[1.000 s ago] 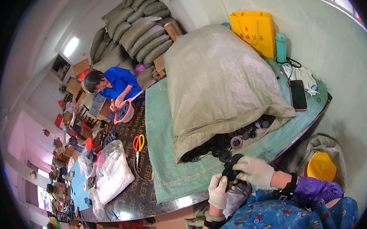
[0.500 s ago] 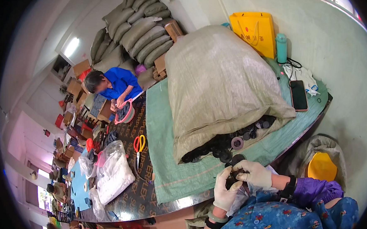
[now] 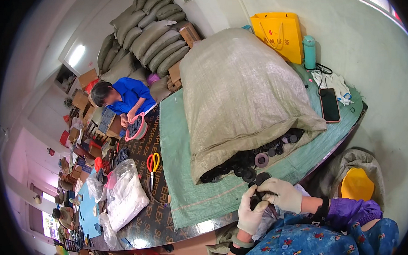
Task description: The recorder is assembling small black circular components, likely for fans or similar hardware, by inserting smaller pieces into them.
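Note:
Both my hands wear white gloves and meet at the table's front edge. My left hand (image 3: 250, 216) is closed on a small black round part (image 3: 255, 202). My right hand (image 3: 283, 195) is closed with its fingertips against the same part; the fingers hide most of it. Just beyond them lies a flat black disc (image 3: 262, 178). A big woven sack (image 3: 243, 88) lies on its side, and many black round parts (image 3: 245, 169) spill from its mouth. Among them a greyish-purple ring (image 3: 261, 160) stands out.
A green woven sheet (image 3: 200, 202) covers much of the dark table. Scissors (image 3: 153, 166) and white plastic bags (image 3: 127, 195) lie leftward. A phone (image 3: 329, 105), bottle (image 3: 309, 52) and yellow bag (image 3: 278, 36) are at right. Across the table a person in blue (image 3: 131, 95) handles a pink basket (image 3: 137, 127).
The surroundings have shifted slightly left in the picture. My hands stay together at the same place, with only small finger movement.

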Tool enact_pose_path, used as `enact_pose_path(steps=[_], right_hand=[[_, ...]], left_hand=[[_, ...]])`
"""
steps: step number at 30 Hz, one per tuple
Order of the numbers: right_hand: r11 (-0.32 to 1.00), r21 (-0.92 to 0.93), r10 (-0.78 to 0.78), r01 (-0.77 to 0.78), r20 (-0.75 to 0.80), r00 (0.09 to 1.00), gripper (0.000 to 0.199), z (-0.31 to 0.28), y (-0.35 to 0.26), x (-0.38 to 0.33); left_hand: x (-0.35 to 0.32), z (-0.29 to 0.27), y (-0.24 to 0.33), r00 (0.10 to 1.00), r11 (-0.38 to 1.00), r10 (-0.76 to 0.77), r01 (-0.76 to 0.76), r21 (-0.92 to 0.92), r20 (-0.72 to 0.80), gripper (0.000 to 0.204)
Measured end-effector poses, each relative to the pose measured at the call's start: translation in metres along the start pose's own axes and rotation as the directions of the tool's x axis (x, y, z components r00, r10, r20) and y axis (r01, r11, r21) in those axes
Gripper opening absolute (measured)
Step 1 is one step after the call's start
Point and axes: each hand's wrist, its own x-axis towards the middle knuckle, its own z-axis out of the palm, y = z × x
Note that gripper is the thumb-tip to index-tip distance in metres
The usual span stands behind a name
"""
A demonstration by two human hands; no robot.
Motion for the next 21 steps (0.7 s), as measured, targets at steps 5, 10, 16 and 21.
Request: enact_pose_path(steps=[5,10,16,21], right_hand=[[0.994,-0.110,-0.022,0.025,0.030,0.999,0.027,-0.004,-0.007,-0.003],[0.843,0.145,0.491,-0.518,0.189,0.851,0.031,-0.007,0.005,-0.002],[0.973,-0.133,0.192,-0.187,0.027,0.981,0.035,0.000,0.003,-0.012],[0.976,-0.097,0.193,-0.195,-0.033,0.981,0.037,0.002,0.003,-0.013]], left_hand=[[0.005,-0.008,0.016,0.952,0.872,-0.241,0.298,-0.390,0.188,0.058],[0.015,0.004,0.018,0.948,0.807,0.276,-0.318,0.498,0.158,0.056],[0.005,0.007,-0.001,0.992,0.991,-0.092,0.100,-0.094,0.092,0.059],[0.008,0.004,0.017,0.884,0.655,-0.379,0.465,-0.596,0.272,0.065]])
